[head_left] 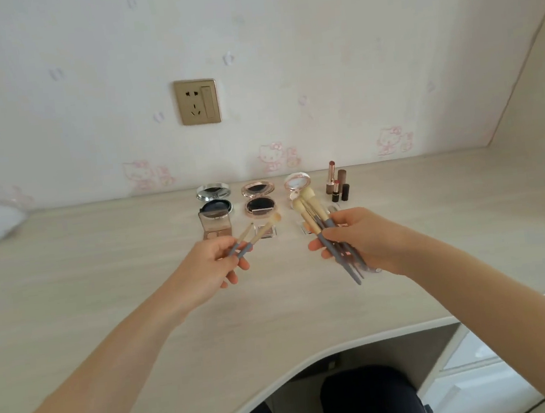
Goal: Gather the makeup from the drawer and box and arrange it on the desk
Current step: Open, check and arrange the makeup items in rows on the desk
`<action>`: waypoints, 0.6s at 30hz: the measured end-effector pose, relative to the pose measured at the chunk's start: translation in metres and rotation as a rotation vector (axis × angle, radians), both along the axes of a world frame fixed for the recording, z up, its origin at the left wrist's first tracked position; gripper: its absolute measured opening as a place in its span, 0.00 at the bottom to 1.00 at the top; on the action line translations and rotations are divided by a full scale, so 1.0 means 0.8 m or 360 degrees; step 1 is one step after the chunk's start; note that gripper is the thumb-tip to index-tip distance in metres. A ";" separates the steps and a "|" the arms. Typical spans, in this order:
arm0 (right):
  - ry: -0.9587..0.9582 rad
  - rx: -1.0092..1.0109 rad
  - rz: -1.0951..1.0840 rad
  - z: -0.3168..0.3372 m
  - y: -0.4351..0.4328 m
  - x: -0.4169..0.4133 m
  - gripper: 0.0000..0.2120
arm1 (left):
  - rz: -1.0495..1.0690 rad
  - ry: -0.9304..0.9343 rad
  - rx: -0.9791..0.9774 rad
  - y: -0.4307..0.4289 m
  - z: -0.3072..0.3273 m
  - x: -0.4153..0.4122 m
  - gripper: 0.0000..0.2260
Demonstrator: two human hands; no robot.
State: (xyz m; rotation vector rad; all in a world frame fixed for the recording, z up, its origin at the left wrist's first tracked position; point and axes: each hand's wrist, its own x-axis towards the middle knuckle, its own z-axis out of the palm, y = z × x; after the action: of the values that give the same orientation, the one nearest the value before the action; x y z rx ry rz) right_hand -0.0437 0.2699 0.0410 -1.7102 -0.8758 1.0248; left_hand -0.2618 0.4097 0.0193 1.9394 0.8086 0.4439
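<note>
head | two brushes [256,233] pinched in left hand [211,267]; brush bundle [326,231] gripped in right hand [362,241] | both held above desk [103,274]; compacts [258,197] and lipsticks [337,182] lined by wall

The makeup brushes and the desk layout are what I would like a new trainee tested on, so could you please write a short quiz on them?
1. True or false: the left hand holds more makeup brushes than the right hand.
2. Which stands furthest right in the back row on the desk? A) silver compact B) rose-gold compact C) lipsticks
3. Fill in: the brush handles are ____ in colour.

Key
1. False: the left grip has two brushes, the right a larger bundle.
2. C
3. Grey-blue
</note>
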 end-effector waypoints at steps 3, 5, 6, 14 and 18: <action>-0.0446 -0.0090 0.0158 -0.002 0.019 -0.015 0.05 | 0.0061 -0.0062 -0.0125 0.000 -0.006 -0.018 0.12; -0.0807 -0.0127 0.0280 -0.004 0.034 -0.024 0.05 | 0.0151 -0.0127 -0.0277 0.000 -0.009 -0.026 0.12; -0.0956 -0.0138 0.0326 -0.006 0.042 -0.027 0.05 | 0.0205 -0.0150 -0.0355 0.000 -0.010 -0.029 0.12; -0.1745 -0.0274 0.0582 -0.031 0.097 -0.034 0.07 | 0.0424 -0.0264 -0.0748 0.007 -0.015 -0.039 0.11; -0.2016 -0.0077 0.0721 -0.044 0.103 -0.035 0.09 | 0.0377 -0.0277 -0.0760 0.003 -0.015 -0.042 0.12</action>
State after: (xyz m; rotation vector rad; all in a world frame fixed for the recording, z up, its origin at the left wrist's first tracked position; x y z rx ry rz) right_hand -0.0714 0.3526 0.0057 -2.2051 -2.0923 0.0705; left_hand -0.2953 0.4120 0.0073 1.3531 0.9367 0.5003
